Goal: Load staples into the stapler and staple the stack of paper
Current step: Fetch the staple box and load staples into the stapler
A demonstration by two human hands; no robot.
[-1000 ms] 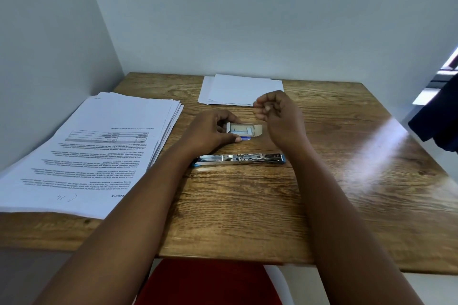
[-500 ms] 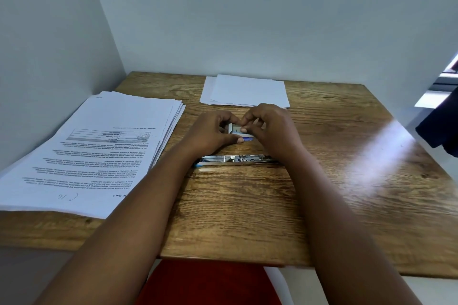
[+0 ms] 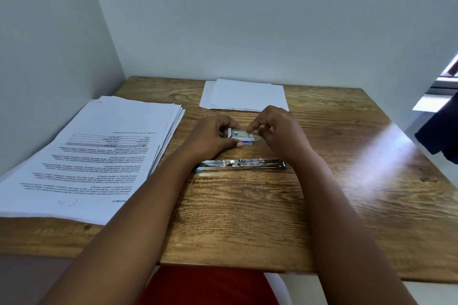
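Here stapler (image 3: 241,164) lies opened flat, axis left-right.

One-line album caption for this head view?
Both hands work a small white staple box behind the opened metal stapler on a wooden table.

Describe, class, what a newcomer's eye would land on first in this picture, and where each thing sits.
First, the two hands at the table's middle: the left hand holds a small staple box while the right hand picks at its open end. Just nearer lies the stapler, opened out flat. A thick stack of printed paper fills the left side.
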